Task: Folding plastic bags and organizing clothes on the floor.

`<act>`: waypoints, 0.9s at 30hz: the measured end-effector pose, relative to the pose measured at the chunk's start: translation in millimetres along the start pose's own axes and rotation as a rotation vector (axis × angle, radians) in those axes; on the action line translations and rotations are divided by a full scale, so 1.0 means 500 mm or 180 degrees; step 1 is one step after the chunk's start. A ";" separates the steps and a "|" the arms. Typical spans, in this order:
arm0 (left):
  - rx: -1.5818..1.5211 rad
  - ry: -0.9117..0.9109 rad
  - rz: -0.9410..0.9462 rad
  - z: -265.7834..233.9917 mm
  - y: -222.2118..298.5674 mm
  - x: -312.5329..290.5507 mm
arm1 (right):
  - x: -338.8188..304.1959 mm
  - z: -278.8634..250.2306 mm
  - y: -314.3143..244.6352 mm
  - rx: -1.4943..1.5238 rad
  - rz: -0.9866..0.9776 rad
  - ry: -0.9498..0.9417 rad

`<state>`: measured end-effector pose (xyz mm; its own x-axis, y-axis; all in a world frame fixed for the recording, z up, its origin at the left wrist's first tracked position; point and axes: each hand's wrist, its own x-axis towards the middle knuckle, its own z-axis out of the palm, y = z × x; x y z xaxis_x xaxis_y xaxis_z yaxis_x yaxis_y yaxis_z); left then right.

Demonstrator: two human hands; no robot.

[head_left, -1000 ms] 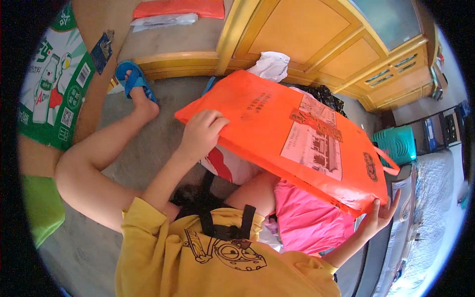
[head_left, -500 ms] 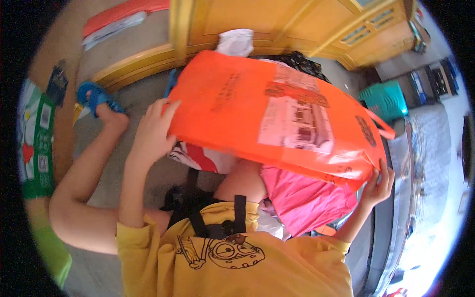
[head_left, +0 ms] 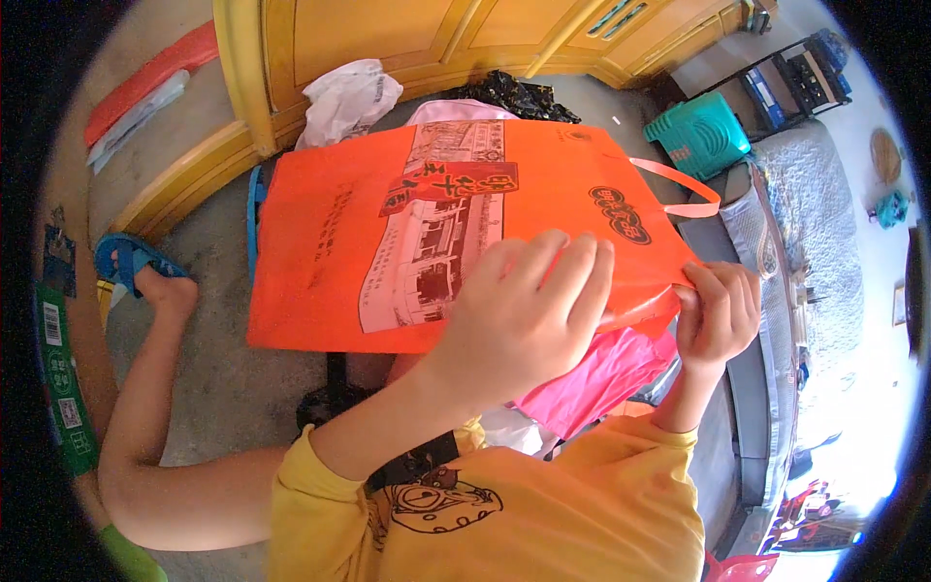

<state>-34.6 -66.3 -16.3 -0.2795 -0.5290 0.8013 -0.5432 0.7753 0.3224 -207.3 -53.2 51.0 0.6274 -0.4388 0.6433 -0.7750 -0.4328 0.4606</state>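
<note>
A large orange-red shopping bag (head_left: 320, 223) lies flat across my lap, with a printed building picture and a ribbon-like handle (head_left: 679, 194) at its right end. My right hand (head_left: 720, 308) pinches the bag's near right corner, fingers curled over the edge. Above the bag's near side, right of its middle, hovers my left hand (head_left: 533, 315). Its fingers are loosely bent and slightly apart, with nothing seen in them; the thumb is hidden. Under the bag, close to my right forearm, a bright pink bag (head_left: 601, 383) shows in part.
A crumpled white plastic bag (head_left: 351, 97) and a black plastic bag (head_left: 519, 97) lie by the wooden cabinet (head_left: 369, 39). A teal plastic basket (head_left: 700, 134) stands at the far right, near a bed (head_left: 805, 194). My foot in a blue slipper (head_left: 131, 260) is at the left.
My left hand has let go of the bag's left end and moved right, over the bag. The bag has settled flatter and shifted left, while my right hand keeps its corner.
</note>
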 end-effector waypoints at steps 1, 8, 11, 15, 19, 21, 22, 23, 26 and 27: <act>0.0000 -0.0010 -0.0008 0.000 0.002 0.000 | 0.004 -0.003 0.001 0.0010 0.0005 -0.0007; -0.0067 0.0001 -0.0292 0.011 -0.008 -0.029 | 0.021 -0.004 -0.007 0.1315 0.0914 -0.0232; -0.0276 -0.0107 -0.0361 -0.003 0.000 -0.029 | 0.019 -0.006 -0.015 0.1662 0.1201 -0.0112; -0.0079 0.0152 -0.0194 0.010 -0.009 -0.035 | 0.022 -0.013 -0.020 0.1580 0.1077 -0.0019; -0.0076 0.0294 -0.0185 -0.007 -0.016 -0.030 | 0.017 -0.010 -0.021 0.1455 0.0900 0.0136; -0.0064 0.0206 -0.0237 -0.016 -0.028 -0.034 | 0.010 -0.006 -0.020 0.1397 0.0725 0.0269; 0.0143 0.0379 -0.0116 -0.017 -0.041 -0.035 | 0.006 -0.008 -0.020 0.1254 0.0703 0.0393; 0.0353 0.0550 0.0004 -0.019 -0.056 -0.039 | -0.001 -0.009 -0.019 0.1112 0.0680 0.0518; 0.0633 0.0535 0.0036 -0.040 -0.106 -0.075 | -0.032 -0.008 -0.003 0.0807 0.0893 0.0883; 0.0843 0.0467 0.0032 -0.045 -0.123 -0.090 | -0.040 -0.009 0.006 0.0710 0.0844 0.0934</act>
<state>29.4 -82.4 -61.0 -0.1789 -0.4514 0.8742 -0.7339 0.6530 0.1870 -222.5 -42.2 42.5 0.3362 -0.3296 0.8822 -0.8504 -0.5088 0.1340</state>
